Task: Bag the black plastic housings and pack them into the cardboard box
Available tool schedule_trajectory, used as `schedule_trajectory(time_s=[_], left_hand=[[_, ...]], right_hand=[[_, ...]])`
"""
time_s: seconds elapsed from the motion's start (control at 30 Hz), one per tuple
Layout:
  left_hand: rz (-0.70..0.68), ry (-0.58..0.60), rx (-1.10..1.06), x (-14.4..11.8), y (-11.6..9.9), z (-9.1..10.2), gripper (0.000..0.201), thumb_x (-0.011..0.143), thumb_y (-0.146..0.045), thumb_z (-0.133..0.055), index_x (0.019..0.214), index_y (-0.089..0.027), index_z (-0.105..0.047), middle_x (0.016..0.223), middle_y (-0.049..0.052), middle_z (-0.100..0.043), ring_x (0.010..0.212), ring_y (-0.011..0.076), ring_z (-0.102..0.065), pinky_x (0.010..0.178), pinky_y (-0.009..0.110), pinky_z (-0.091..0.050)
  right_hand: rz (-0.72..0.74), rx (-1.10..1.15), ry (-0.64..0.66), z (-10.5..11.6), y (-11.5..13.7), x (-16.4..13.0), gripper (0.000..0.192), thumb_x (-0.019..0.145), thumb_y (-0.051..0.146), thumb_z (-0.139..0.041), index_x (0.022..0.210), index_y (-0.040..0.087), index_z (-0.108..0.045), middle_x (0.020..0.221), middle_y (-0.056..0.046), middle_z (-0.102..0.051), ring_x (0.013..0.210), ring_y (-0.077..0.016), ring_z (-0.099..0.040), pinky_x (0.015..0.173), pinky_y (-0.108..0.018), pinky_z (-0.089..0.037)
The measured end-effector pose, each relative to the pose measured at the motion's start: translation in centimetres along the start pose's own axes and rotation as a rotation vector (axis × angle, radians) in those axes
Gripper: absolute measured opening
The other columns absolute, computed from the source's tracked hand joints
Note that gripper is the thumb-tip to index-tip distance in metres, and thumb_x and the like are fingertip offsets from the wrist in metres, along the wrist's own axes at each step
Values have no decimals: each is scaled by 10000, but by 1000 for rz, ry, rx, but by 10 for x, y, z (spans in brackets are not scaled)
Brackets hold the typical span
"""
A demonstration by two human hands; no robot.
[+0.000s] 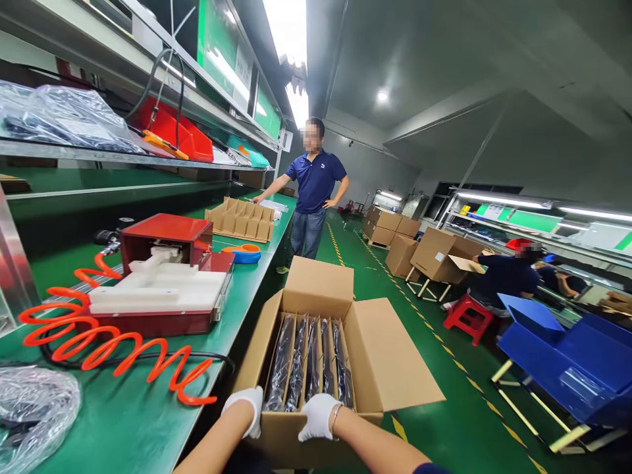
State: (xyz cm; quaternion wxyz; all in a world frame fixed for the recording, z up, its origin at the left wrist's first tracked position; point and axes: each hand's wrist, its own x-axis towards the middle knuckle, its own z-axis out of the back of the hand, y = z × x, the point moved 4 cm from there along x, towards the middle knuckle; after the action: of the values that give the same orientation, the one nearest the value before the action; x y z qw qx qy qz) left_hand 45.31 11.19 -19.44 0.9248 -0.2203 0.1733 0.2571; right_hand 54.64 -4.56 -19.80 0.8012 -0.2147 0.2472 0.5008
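Note:
An open cardboard box (409,368) is right in front of me, its flaps spread. Dark items in clear plastic (312,355) stand in a row inside it, kept apart by cardboard dividers. My left hand (247,407), in a white glove, grips the box at its near left corner. Also gloved, my right hand (318,417) holds the near edge, its fingers over the rim beside the wrapped items. Fingertips of both hands are partly hidden by the box.
Left of the box runs a green workbench (123,415) with a red machine (162,322), a coiled orange hose (143,345), blue-and-orange scissors (244,252) and a divider grid (241,220). A person (316,171) stands beyond. Blue bin (567,368) and seated person (503,276) are at right.

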Motion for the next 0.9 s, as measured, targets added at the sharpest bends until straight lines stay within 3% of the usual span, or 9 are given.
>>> schedule_trajectory(time_s=[0.13, 0.23, 0.37, 0.67, 0.83, 0.9], left_hand=[[-53, 119, 91, 2, 2, -1, 770, 349, -184, -866, 1114, -159, -784, 1187, 240, -746, 1131, 436, -700, 991, 506, -552], [-62, 151, 124, 3, -1, -1, 544, 377, -239, -850, 910, -139, -824, 1005, 238, -784, 981, 446, -744, 900, 514, -589], [-73, 151, 149, -5, -7, -5, 410, 437, -270, -800, 831, -163, -833, 912, 217, -790, 926, 436, -756, 862, 510, -600], [-110, 142, 210, -39, -27, -20, 426, 625, -298, -708, 1019, -199, -834, 1088, 218, -777, 1072, 441, -720, 928, 531, -578], [-119, 109, 265, -42, -37, -8, 451, 715, -249, -653, 1126, -122, -788, 1155, 251, -749, 1129, 440, -698, 980, 549, -545], [-138, 53, 248, -39, -37, 3, 431, 847, -307, -535, 1163, -120, -761, 1152, 228, -759, 1122, 409, -710, 981, 543, -541]], right_hand=[[33, 6, 19, -8, 0, -6, 513, 828, 501, -678, 1216, 179, -771, 1124, -169, -770, 1093, -361, -732, 855, -417, -595], [35, 17, 34, -5, -2, -11, 519, 837, 515, -662, 1230, 192, -762, 1146, -168, -764, 1109, -366, -725, 859, -430, -593], [80, 23, 40, -5, -6, -16, 520, 854, 508, -642, 1224, 163, -760, 1134, -189, -762, 1094, -384, -727, 832, -444, -596], [167, -24, 30, -25, -24, -21, 338, 825, 494, -649, 1069, 304, -786, 1031, -87, -798, 1002, -336, -761, 724, -400, -594], [136, 111, 1, -20, -26, -26, 418, 831, 594, -629, 1070, 289, -784, 1060, -93, -792, 1042, -359, -745, 787, -431, -591], [135, 284, -131, -5, -23, -31, 406, 866, 608, -598, 1061, 300, -776, 1047, -54, -796, 1030, -312, -748, 835, -380, -581]])
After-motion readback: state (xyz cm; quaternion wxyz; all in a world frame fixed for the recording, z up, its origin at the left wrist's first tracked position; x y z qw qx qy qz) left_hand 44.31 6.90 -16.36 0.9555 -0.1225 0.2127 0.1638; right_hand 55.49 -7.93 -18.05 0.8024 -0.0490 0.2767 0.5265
